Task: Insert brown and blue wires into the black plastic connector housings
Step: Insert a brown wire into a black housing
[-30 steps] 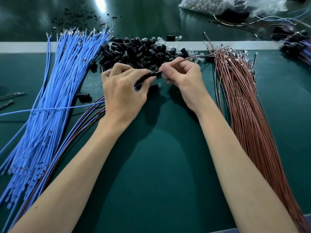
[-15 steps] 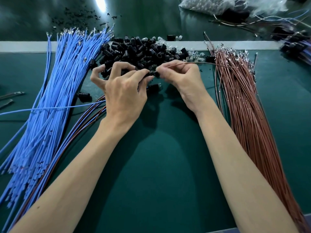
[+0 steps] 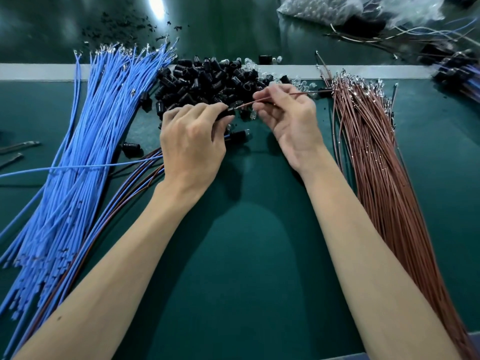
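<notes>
The right hand (image 3: 291, 126), palm turned up, pinches a single brown wire (image 3: 272, 98) between thumb and forefinger a short way behind its bare metal tip. The left hand (image 3: 192, 141), knuckles up, curls its fingertips round one black housing (image 3: 228, 113), and the tip sits at or just touching the housing's mouth. Insertion appears about to begin. The likely faults are these: the thin, flexible wire may buckle if pushed from too far back; the crimped tip may miss the cavity or bend against its rim; the small, smooth, rounded housing may twist in the grip; and the wire's tail, which runs toward the brown wires (image 3: 376, 157), may snag there. Beyond the fingers lies the heap of housings (image 3: 213, 79), glossy, short and tubular, with small clear glassy pieces (image 3: 301, 84) at its right edge. The blue wires (image 3: 85, 141) fan out at the left, matte and slender, metal-tipped at the far ends. All rest on a green mat (image 3: 246, 255).
</notes>
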Motion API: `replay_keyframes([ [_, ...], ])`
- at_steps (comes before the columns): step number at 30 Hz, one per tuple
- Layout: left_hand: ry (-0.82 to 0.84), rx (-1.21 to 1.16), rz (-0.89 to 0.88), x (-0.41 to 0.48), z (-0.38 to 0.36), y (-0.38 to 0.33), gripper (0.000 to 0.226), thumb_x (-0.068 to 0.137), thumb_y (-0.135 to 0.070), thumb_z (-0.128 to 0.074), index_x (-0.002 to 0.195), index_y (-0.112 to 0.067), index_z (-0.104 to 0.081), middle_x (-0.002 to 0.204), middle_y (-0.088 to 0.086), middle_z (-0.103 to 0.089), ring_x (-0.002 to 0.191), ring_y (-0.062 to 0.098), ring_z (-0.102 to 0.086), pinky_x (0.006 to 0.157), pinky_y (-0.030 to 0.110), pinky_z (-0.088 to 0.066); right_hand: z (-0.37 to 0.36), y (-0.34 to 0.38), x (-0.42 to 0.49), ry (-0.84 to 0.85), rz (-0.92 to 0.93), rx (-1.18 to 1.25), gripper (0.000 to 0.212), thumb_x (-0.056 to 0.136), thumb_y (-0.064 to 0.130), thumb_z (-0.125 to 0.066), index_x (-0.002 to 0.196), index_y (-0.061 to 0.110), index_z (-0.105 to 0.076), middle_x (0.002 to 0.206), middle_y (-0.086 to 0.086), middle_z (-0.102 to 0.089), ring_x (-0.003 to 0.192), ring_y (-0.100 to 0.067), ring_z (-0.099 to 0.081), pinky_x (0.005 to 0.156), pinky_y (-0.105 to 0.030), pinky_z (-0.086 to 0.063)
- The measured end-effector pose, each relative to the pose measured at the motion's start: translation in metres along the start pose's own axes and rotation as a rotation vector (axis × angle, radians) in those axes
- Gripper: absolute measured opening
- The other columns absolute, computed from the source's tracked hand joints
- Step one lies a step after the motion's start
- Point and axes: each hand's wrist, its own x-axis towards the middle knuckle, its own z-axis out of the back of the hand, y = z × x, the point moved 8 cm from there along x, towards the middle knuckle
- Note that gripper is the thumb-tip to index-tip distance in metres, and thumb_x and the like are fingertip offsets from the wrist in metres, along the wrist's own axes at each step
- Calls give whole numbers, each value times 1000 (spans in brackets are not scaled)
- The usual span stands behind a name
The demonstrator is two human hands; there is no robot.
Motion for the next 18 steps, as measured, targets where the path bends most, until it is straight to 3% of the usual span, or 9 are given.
replay_keyframes([
  [3, 35, -61, -6, 0, -3, -3, 24, 94, -25, -56, 105, -8, -69, 93, 6, -71, 87, 28, -64, 77, 38, -45, 8, 3, 2, -68, 54, -96, 15, 90, -1, -60, 76, 6, -59, 68, 0, -68, 62, -7, -63, 63, -18, -51],
  [6, 56, -82, -73, 0, -5, -9, 23, 94, -22, -57, 105, -7, -69, 92, 7, -70, 85, 27, -62, 71, 34, -45, -9, -1, -3, 76, 112, -443, 13, 83, 3, -69, 75, 11, -65, 69, 4, -67, 65, -5, -61, 65, -18, -48],
  [8, 60, -94, -65, 0, -6, -8, 22, 93, -22, -57, 105, -7, -69, 93, 6, -70, 86, 27, -62, 71, 34, -45, -11, -2, -3, 90, 98, -388, 9, 85, 5, -68, 78, 9, -66, 70, 2, -68, 66, -8, -62, 65, -19, -50],
  [10, 48, -128, -29, 0, -6, -3, 24, 94, -24, -57, 106, -7, -69, 95, 6, -70, 88, 26, -63, 74, 35, -46, -3, 0, -1, 23, 50, -111, 11, 89, 0, -60, 80, 5, -63, 72, -3, -69, 64, -11, -65, 64, -17, -52],
  [12, 39, -166, -11, 1, -6, -1, 26, 94, -24, -57, 106, -5, -69, 95, 7, -70, 89, 26, -63, 76, 33, -46, 8, 2, 1, -65, 60, 3, 15, 89, -4, -59, 77, 4, -61, 69, -3, -69, 64, -10, -66, 63, -16, -52],
  [16, 87, -203, -53, 1, -8, -5, 23, 92, -20, -60, 106, -3, -69, 94, 9, -70, 87, 27, -63, 78, 32, -46, -9, 4, -4, 41, 137, -361, 13, 82, -1, -69, 74, 9, -66, 73, 1, -68, 68, -7, -63, 66, -19, -50],
  [18, 103, -212, -51, 1, -11, -6, 23, 92, -20, -60, 105, -4, -69, 93, 9, -70, 86, 28, -63, 77, 37, -48, -12, 10, -7, -56, 213, -433, 8, 86, 10, -68, 79, 14, -66, 87, -5, -68, 75, -8, -61, 67, -22, -49],
])
